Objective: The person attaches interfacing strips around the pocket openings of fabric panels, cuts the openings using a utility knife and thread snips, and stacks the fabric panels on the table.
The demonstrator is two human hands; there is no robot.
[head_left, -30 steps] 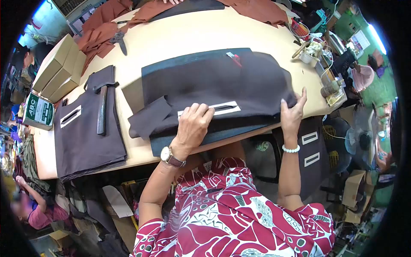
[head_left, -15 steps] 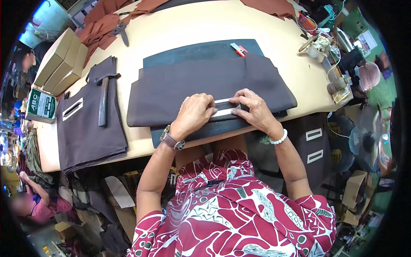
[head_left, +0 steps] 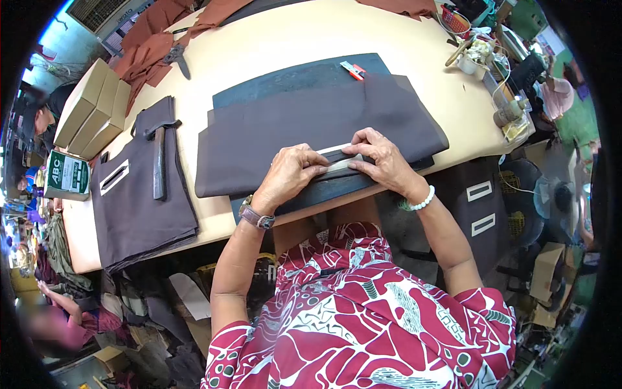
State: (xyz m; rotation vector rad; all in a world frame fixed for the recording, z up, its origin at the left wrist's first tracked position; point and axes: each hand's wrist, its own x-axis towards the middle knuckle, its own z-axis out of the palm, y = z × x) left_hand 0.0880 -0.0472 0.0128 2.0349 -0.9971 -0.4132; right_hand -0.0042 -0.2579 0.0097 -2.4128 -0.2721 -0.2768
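Note:
A dark brown sheet of fabric (head_left: pixel 272 133) lies folded on a dark board (head_left: pixel 291 84) at the table's near side. Near its front edge is a slot bordered by white strips (head_left: pixel 334 150). My left hand (head_left: pixel 293 172) pinches the slot's left end, thumb and fingers pressed together. My right hand (head_left: pixel 385 163) grips its right end, thumb below and fingers above. Between them, the fabric at the slot is slightly bunched, and the fingertips partly hide it. A red and white box cutter (head_left: pixel 353 70) rests on the board's far right corner.
To the left, a hammer (head_left: pixel 159 162) lies on a stack of dark fabric pieces (head_left: pixel 146 223) with a white-bordered slot. A green-and-white ABC can (head_left: pixel 67 175) and cardboard boxes (head_left: pixel 91 107) stand beyond. Scissors (head_left: pixel 178 58) lie near rust-coloured cloth (head_left: pixel 146 61). Another person (head_left: pixel 58 324) sits lower left.
Both hands stay at the slot. My left hand has shifted slightly, and the fabric between the hands is more bunched, the lower white strip less straight. The whole view has tilted a little.

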